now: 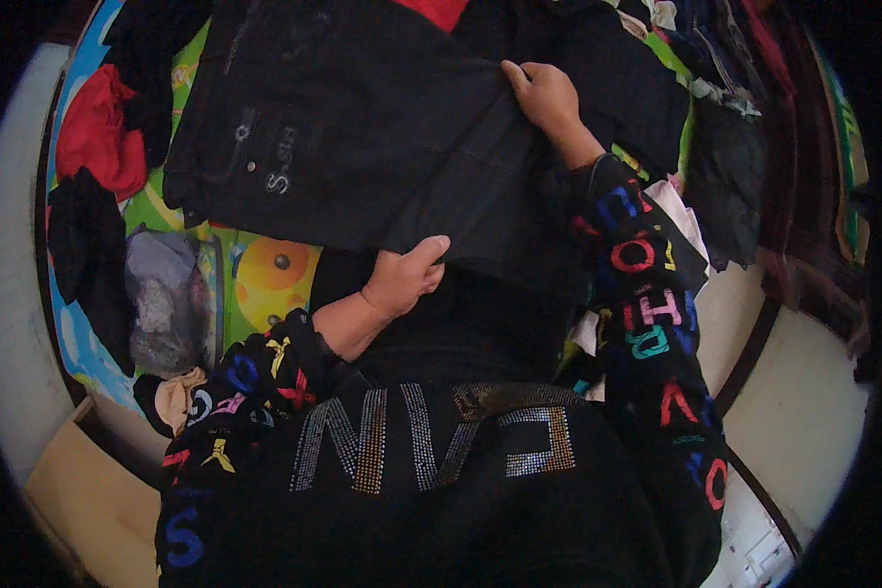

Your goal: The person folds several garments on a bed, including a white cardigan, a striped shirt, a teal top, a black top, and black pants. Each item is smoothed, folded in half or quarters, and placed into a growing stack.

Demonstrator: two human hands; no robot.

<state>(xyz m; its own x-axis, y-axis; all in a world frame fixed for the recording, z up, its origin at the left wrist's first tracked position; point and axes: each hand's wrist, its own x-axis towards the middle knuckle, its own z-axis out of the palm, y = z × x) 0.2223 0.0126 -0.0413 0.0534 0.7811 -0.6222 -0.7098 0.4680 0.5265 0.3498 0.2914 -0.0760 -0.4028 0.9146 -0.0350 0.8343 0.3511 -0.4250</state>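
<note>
Spread out in front of me is a pair of dark trousers [353, 125], black, with a metal button and shiny lettering near the waist end at left. My left hand [404, 283] grips its near edge between thumb and curled fingers. Farther off and to the right, my right hand [547, 92] pinches the cloth near the far edge. Creases run between the two hands, so the fabric looks pulled taut there. More black cloth lies beneath and beyond it; where one piece ends and another begins is hard to tell.
A red garment [103, 136] and a black garment [84, 242] lie at the left. Nearer sits a clear plastic bag [163, 301] with things inside. A brightly printed cover [275, 275] shows underneath. Dark clothes [728, 169] are heaped at right. A cardboard box [92, 489] stands at lower left.
</note>
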